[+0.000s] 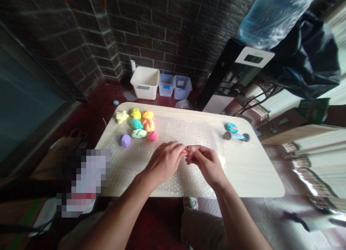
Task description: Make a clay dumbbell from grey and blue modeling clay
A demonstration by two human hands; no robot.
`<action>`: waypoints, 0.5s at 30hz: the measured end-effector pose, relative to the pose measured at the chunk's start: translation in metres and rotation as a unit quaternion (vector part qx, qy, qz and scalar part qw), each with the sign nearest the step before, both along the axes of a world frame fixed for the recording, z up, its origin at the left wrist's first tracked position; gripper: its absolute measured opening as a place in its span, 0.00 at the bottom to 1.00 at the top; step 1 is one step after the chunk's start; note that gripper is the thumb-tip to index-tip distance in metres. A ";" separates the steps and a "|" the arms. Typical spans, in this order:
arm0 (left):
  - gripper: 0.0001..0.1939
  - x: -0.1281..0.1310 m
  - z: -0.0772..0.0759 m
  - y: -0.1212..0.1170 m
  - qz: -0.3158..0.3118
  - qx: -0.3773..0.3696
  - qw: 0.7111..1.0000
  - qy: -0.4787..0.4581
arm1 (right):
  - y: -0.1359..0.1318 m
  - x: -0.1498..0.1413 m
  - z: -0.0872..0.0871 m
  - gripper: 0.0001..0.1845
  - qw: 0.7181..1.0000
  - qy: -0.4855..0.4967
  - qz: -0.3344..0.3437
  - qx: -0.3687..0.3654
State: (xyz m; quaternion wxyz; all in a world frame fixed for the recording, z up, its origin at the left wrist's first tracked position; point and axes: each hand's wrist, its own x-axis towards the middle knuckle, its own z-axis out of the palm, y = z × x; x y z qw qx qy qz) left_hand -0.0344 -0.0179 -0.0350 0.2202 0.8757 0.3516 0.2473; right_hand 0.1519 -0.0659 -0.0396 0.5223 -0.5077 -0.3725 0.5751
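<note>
Over the middle of the table, my left hand [168,154] and my right hand [205,160] meet at the fingertips. Both are closed in a pinch; whatever lies between the fingers is too small to make out. Left of them sit several soft, clay-like lumps, among them a purple lump [125,140], a pink lump [152,136], an orange lump [148,125], a teal lump [136,123] and a pale green lump [139,134]. At the right are a round teal piece [231,127] with a pinkish stripe and a blue-grey piece [237,136] with wider dark ends.
Bubble wrap [186,129] covers much of the light wooden table [251,167]. Beyond the far edge, a white basket [146,82] and two clear bins [166,84] stand on the floor. A tall water dispenser [229,77] rises at the back right. A blurred-out patch is at the left.
</note>
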 end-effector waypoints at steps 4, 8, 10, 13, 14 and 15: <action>0.08 0.000 0.000 0.001 -0.002 0.005 1.000 -0.010 | 0.000 0.001 -0.001 0.21 1.000 -0.002 0.006 -0.029; 0.04 -0.003 -0.003 0.004 -0.003 -0.044 0.997 -0.057 | 0.001 0.006 -0.002 0.17 1.000 -0.009 0.002 -0.014; 0.04 -0.004 -0.004 0.006 -0.013 -0.073 0.995 -0.067 | 0.001 0.008 -0.003 0.16 1.000 -0.012 -0.008 -0.004; 0.05 -0.005 -0.005 0.006 -0.028 -0.095 0.993 -0.057 | 0.001 0.008 -0.001 0.16 1.000 -0.012 -0.016 0.005; 0.06 -0.004 -0.005 0.006 -0.026 -0.093 0.994 -0.053 | 0.000 0.007 0.000 0.17 1.000 -0.014 -0.012 0.002; 0.07 -0.004 -0.005 0.006 -0.023 -0.087 0.995 -0.048 | 0.000 0.006 0.001 0.17 1.000 -0.019 -0.006 -0.001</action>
